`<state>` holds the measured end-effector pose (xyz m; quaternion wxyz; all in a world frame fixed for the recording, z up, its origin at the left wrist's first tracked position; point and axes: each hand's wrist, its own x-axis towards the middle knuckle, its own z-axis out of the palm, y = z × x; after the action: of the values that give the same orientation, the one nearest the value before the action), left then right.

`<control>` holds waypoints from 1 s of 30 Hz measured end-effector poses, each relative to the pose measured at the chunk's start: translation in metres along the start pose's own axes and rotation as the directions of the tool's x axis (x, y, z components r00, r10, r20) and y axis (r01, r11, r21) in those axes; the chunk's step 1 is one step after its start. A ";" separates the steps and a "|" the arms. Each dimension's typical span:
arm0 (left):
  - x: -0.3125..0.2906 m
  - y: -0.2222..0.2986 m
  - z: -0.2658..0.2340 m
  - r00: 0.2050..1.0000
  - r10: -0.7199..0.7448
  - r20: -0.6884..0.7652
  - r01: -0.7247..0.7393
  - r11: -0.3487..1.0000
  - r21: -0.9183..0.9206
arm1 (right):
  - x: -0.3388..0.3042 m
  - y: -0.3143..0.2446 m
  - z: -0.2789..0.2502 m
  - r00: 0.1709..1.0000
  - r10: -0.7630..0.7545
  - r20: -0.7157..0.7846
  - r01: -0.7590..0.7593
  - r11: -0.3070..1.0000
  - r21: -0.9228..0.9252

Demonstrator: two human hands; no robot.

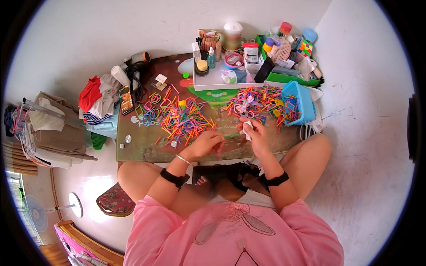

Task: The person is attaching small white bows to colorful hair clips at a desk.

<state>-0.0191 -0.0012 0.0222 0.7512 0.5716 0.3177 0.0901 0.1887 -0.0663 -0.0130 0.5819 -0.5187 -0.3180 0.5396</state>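
Over the near edge of the table, my left hand (210, 142) is closed, its fingers curled inward; what they hold, if anything, I cannot make out. A thin green stick (231, 135) lies in the gap between my hands, its left end near my left fingertips. My right hand (259, 139) pinches a small white piece (247, 130) between thumb and fingers. Just beyond it is a pale purple bow-shaped thing (243, 106) with rings. Loose coloured plastic sticks form a left pile (188, 119) and a right pile (262, 99), which lies beyond my right hand.
A light blue basket (305, 104) stands at the right. Behind are a white tray (222, 84) of bottles and a green box (293, 79) of mixed items. At the left are a phone (127, 101), a hair dryer (140, 57) and heaped clothes (95, 99).
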 end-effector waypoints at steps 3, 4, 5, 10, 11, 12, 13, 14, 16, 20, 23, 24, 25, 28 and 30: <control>0.006 -0.011 -0.005 0.999 0.018 0.032 -0.019 1.000 0.020 | 0.003 0.009 0.008 0.960 -0.276 0.054 0.280 0.925 -0.258; 0.005 -0.008 -0.004 0.994 0.070 0.083 -0.080 0.990 0.118 | 0.003 0.011 0.014 0.875 -0.463 0.145 0.484 0.814 -0.321; 0.005 -0.006 0.000 0.994 0.069 0.083 -0.079 0.990 0.117 | -0.002 0.012 0.018 0.875 -0.461 0.145 0.483 0.815 -0.321; 0.010 -0.008 -0.001 0.976 0.158 -0.152 -0.110 0.952 0.285 | -0.022 0.007 0.032 0.917 -0.018 0.398 0.284 0.730 -0.622; 0.010 -0.009 -0.002 0.976 0.158 -0.151 -0.110 0.952 0.285 | -0.022 0.007 0.033 0.915 0.039 0.402 0.256 0.715 -0.651; 0.010 -0.010 -0.003 0.945 0.298 -0.135 -0.198 0.849 0.490 | -0.022 0.008 0.033 0.915 0.039 0.401 0.255 0.715 -0.651; 0.010 -0.010 -0.003 0.899 0.428 -0.088 -0.264 0.693 0.670 | -0.023 0.011 0.034 0.922 -0.044 0.385 0.288 0.743 -0.605; 0.012 -0.015 -0.002 0.899 0.429 -0.088 -0.264 0.693 0.671 | -0.023 0.013 0.035 0.923 -0.125 0.364 0.323 0.765 -0.557; 0.015 -0.023 0.005 0.777 0.629 -0.035 -0.359 0.489 0.795 | -0.022 0.016 0.034 0.913 -0.172 0.371 0.372 0.728 -0.576; 0.009 -0.008 0.002 0.911 0.412 0.008 -0.318 0.691 0.650 | -0.020 0.027 0.028 0.928 -0.206 0.312 0.348 0.779 -0.522; 0.009 -0.007 0.002 0.984 0.115 -0.133 -0.044 0.894 0.446 | -0.015 0.015 0.031 0.974 -0.195 0.115 0.218 0.946 -0.241; 0.009 -0.009 0.003 0.990 0.093 -0.106 -0.048 0.930 0.366 | -0.013 0.018 0.031 0.974 -0.196 0.115 0.218 0.946 -0.241; 0.010 -0.011 0.005 0.994 0.073 -0.076 -0.049 0.958 0.283 | -0.011 0.020 0.032 0.965 -0.253 0.072 0.260 0.960 -0.104; 0.012 -0.017 0.017 0.979 0.202 0.005 -0.202 0.973 0.116 | -0.017 0.015 0.036 0.964 -0.264 0.022 0.263 0.964 0.043; 0.013 -0.013 0.020 0.984 0.172 -0.053 -0.167 0.982 0.086 | -0.019 0.012 0.038 0.975 -0.222 0.025 0.221 0.974 0.052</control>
<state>-0.0006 -0.0154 0.0081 0.7069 0.6237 0.2938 0.1578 0.1459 -0.0762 -0.0115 0.6461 -0.4571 -0.3695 0.4869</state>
